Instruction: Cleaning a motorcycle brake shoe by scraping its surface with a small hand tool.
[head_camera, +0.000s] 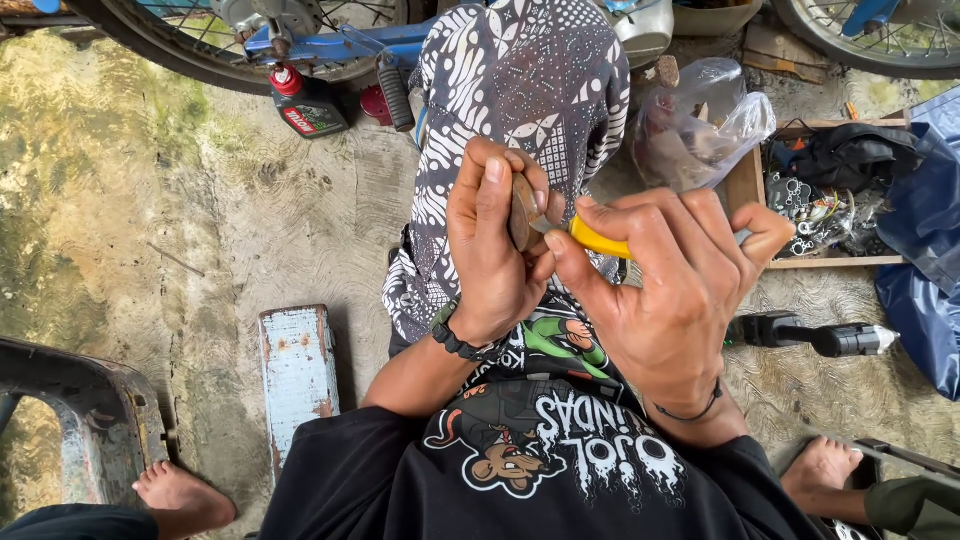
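Both hands up over the patterned cloth (520, 90): my left hand (495, 250) clamps a small brown disc (520, 212), right hand (665, 285) closed on a yellow-handled tool (598, 240) touching it.

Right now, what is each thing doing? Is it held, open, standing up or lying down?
Left hand: closed around a small round brown part.
Right hand: gripping a yellow-handled tool, tip against the part.
Oil bottle: capped, lying tilted on the ground.
Clear plastic bag: open, crumpled.
Wooden tray: open, full of small parts.
Black power tool: lying on its side.
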